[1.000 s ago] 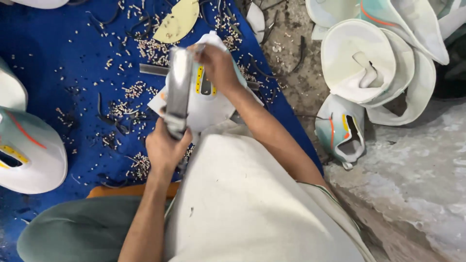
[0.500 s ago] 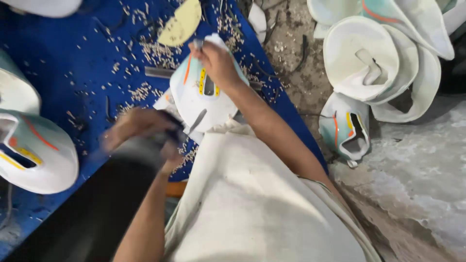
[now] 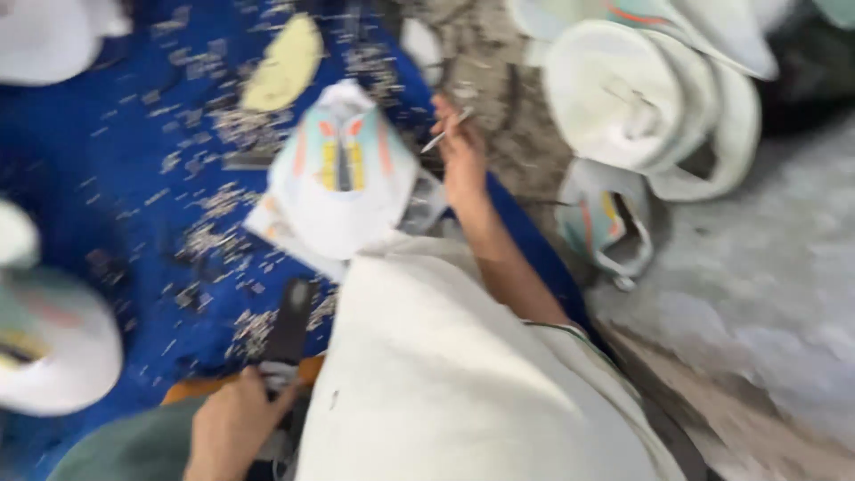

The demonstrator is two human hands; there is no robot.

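A white shoe-upper piece point(image 3: 343, 191) with teal, orange and yellow panels lies face up on the blue mat point(image 3: 116, 178), against the white cloth point(image 3: 445, 383) over my lap. My right hand point(image 3: 463, 165) is just right of the piece and pinches a thin metal pin point(image 3: 445, 135) in its fingertips. My left hand point(image 3: 233, 426) is low by my body, gripping the handle of a dark flat tool point(image 3: 290, 328) that points up toward the piece. The frame is blurred.
Several small metal pins are scattered over the mat. A yellow insole-shaped piece point(image 3: 285, 64) lies at the back. White shoe pieces are stacked at the right point(image 3: 641, 98), one lies by my right arm point(image 3: 606, 223), and others sit at the left point(image 3: 53, 347). Grey floor point(image 3: 757, 294) lies to the right.
My left hand has drawn the dark tool down toward my body. My right hand has let go of the shoe piece and moved right, holding a pin. The piece now lies flat.
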